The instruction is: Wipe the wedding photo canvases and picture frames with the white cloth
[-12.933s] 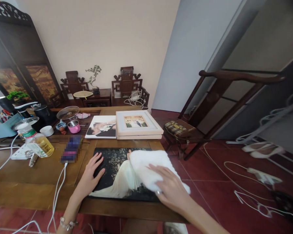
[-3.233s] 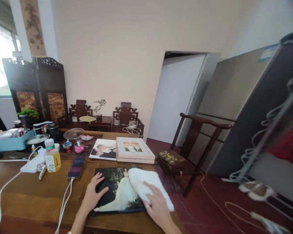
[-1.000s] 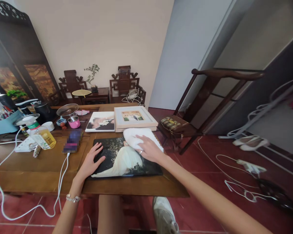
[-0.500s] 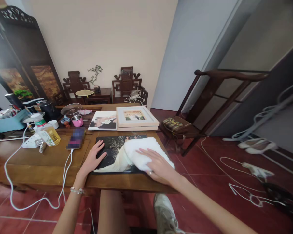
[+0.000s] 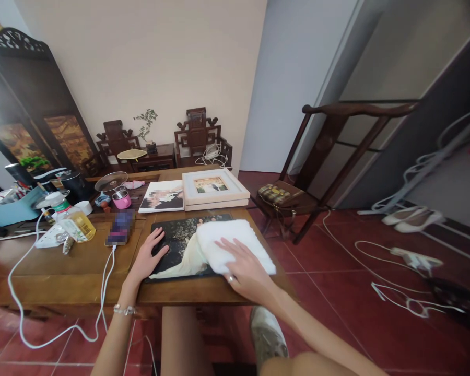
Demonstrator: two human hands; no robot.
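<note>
A dark photo print of a figure in a white dress lies flat near the front edge of the wooden table. My left hand rests open on its left edge, fingers spread. My right hand lies flat with fingers stretched on a white folded cloth that covers the print's right half.
Behind the print are a pale framed photo and an unframed print. A phone on a white cable, an oil bottle, a pink cup and a power strip stand to the left. A dark wooden chair stands on the right; cables lie on the red floor.
My right hand and the cloth have slid from the print's upper right corner toward its near right edge. My left hand has stayed on the print's left edge.
</note>
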